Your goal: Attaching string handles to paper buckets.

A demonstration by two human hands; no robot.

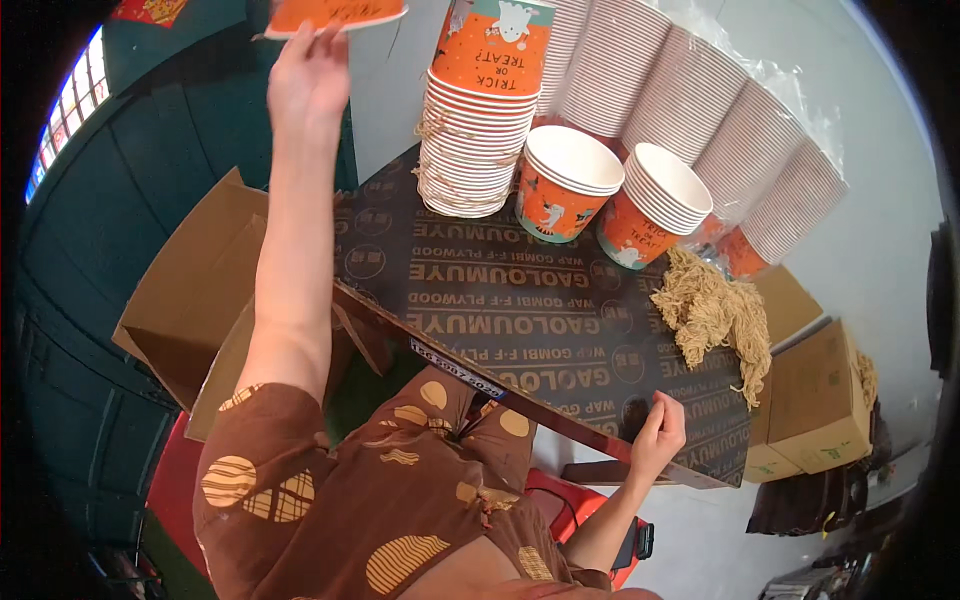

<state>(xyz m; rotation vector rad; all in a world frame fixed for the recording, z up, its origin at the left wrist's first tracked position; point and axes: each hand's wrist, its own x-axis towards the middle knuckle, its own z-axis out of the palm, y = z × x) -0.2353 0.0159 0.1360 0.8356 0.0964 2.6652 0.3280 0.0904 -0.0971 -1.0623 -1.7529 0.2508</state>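
Note:
High at the upper left, my left hand (308,75) grips the white rim of an orange paper bucket (335,12), which is cut off by the picture's edge. My right hand (658,432) is closed at the near right edge of the dark plywood table (480,310); whatever its fingers may hold is hidden. A tall stack of upside-down paper buckets (478,150) stands at the table's far left, with twine loops hanging at its rims. Beside it are two short upright stacks, a wider bucket stack (565,190) and a smaller bucket stack (655,205).
Plastic-wrapped bucket sleeves (690,90) lean along the table's back. A heap of tan twine (715,310) lies at the right edge. An open cardboard box (190,280) stands at the left, another carton (815,400) at the right. A red stool (565,510) is below the table.

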